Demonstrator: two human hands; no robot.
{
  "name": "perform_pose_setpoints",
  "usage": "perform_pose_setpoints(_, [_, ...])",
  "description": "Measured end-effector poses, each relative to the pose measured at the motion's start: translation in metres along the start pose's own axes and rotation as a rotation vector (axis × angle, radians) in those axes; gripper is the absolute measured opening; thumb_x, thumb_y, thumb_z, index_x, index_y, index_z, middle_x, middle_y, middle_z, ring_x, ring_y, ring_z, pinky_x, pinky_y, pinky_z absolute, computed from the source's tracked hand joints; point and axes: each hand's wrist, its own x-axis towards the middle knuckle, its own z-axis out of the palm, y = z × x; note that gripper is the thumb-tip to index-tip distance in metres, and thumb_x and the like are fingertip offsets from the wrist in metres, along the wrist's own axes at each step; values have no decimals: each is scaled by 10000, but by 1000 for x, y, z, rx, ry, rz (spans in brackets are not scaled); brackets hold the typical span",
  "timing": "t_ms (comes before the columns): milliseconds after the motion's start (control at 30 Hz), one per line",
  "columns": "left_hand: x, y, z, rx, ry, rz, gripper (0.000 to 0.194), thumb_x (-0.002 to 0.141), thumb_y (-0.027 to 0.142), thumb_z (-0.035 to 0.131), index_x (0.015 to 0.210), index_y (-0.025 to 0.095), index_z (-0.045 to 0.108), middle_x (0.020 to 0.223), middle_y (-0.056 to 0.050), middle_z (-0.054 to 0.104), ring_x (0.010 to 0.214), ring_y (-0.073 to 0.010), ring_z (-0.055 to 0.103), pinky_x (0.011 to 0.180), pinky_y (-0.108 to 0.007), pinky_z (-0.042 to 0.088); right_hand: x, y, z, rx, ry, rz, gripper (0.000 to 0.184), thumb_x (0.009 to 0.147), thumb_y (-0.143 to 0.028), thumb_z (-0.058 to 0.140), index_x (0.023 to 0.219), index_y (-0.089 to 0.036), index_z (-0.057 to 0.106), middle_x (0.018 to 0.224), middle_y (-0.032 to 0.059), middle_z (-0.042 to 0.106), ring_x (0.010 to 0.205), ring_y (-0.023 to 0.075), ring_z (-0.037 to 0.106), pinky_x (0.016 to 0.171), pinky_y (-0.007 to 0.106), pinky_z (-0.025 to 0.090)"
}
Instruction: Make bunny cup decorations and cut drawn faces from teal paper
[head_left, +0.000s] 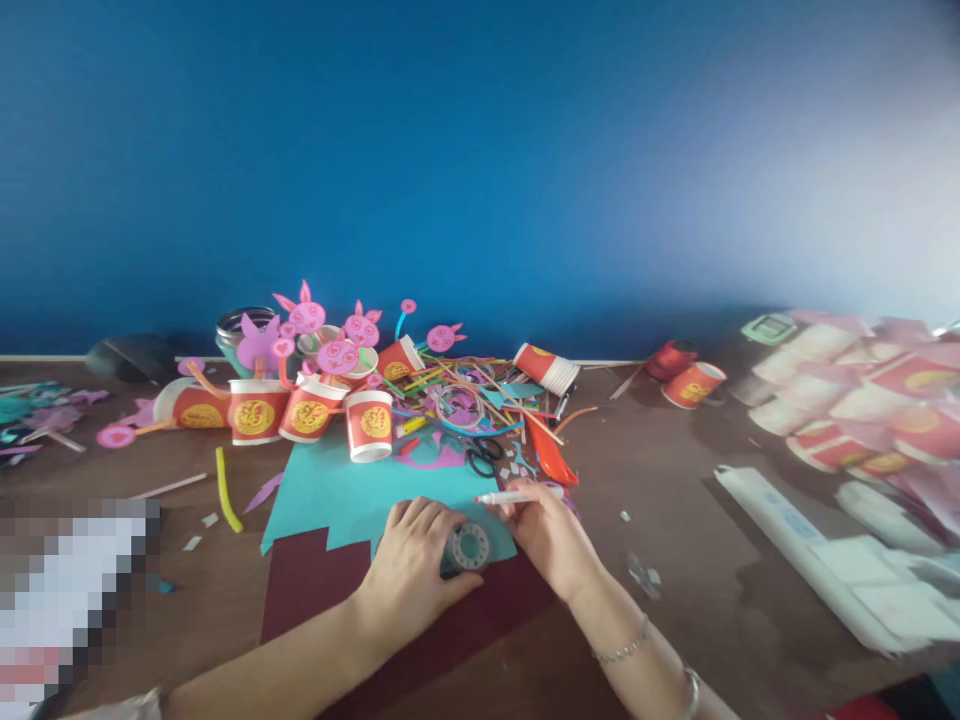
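My left hand (pixel 415 557) curls around a roll of tape (pixel 471 547) with a pale round core, over turquoise paper (pixel 322 500). The fingers cover the roll's left side. A white marker (pixel 517 496) with a reddish tip is pinched in my right hand (pixel 551 540), its tip pointing left above the roll. Beneath both hands lies a dark maroon sheet (pixel 315 590), partly under the turquoise one. Just beyond the marker are black-handled scissors (pixel 484 458), with small paper scraps and an orange-red balloon (pixel 551 455) beside them.
Red and white paper cups (pixel 370 425) with pink paper animal faces (pixel 337 356) stand at the back left. Craft sticks and wire (pixel 461 405) are heaped mid-table. Stacked cups (pixel 547 368) lie behind. At right are wrapped cups (pixel 862 390) and a white tray (pixel 795 550).
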Motion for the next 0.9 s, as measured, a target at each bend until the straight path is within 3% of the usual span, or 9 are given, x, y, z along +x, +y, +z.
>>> perform_pose_setpoints(367, [0, 1, 0, -51, -11, -2, 462, 636, 332, 784, 1032, 197, 589, 1009, -54, 647, 975, -272, 551, 865, -428, 379, -3, -1, 2, -42, -16, -7, 122, 632, -218, 736, 638, -152, 633, 612, -26, 554, 592, 111, 506, 617, 240, 436])
perform_pose_setpoints(567, [0, 0, -1, -66, -5, -1, 460, 620, 317, 794, 1017, 208, 590, 1006, -53, 646, 974, -275, 549, 853, -425, 385, -3, -2, 1, -140, -49, -50, 101, 692, -235, 663, 664, -166, 594, 606, -23, 525, 633, 131, 509, 658, 263, 431])
perform_pose_setpoints(633, [-1, 0, -1, -69, 5, 7, 457, 621, 321, 795, 1012, 206, 589, 1003, -54, 647, 966, -274, 551, 841, -421, 389, -11, -6, 2, -303, -61, -149, 107, 749, -255, 606, 683, -179, 570, 623, -21, 520, 656, 139, 508, 677, 273, 425])
perform_pose_setpoints(700, [-2, -1, 0, -74, 14, 23, 463, 630, 335, 792, 1022, 203, 584, 1002, -55, 649, 962, -273, 552, 832, -419, 391, -23, -12, 4, -611, -87, -290, 138, 815, -272, 541, 704, -191, 549, 649, -15, 524, 669, 144, 500, 664, 271, 410])
perform_pose_setpoints(800, [-3, -4, 4, -82, 35, 61, 497, 643, 346, 787, 1065, 197, 570, 1017, -58, 649, 972, -271, 551, 842, -422, 387, -43, -19, 8, -1168, -252, -489, 121, 853, -247, 505, 747, -200, 539, 704, 2, 540, 677, 156, 491, 648, 281, 397])
perform_pose_setpoints(900, [-3, -6, 7, -86, 68, 85, 513, 641, 342, 790, 1077, 189, 566, 1022, -63, 651, 978, -268, 552, 856, -422, 382, -54, -19, 11, -1466, -434, -721, 55, 831, -157, 503, 810, -209, 501, 766, 10, 572, 754, 170, 530, 837, 355, 387])
